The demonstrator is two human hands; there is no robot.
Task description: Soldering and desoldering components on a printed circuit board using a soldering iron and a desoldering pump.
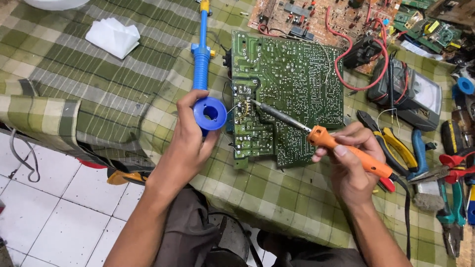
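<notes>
The right hand (352, 163) is clamping an orange-handled soldering iron (321, 136), its long shaft slanting up-left to a joint on the green circuit board (292, 89), as the left hand (190, 143), fingers closed, is holding a blue solder spool (210, 113) just left of that tip.

Count taken at the bench (59, 64), which carries a green checked cloth:

- Soldering iron (324, 141), orange handle: one.
- Blue solder spool (210, 113): one.
- Blue desoldering pump (201, 54): one.
- Green circuit board (292, 84), solder side up: one.
- Brown circuit board (307, 15) at the far edge: one; further boards beyond it, number unclear.
- Analogue multimeter (420, 96): one.
- White folded tissue (114, 37): one.
- Pliers and cutters at the right edge (445, 173): several, overlapping, exact count not determinable.
</notes>
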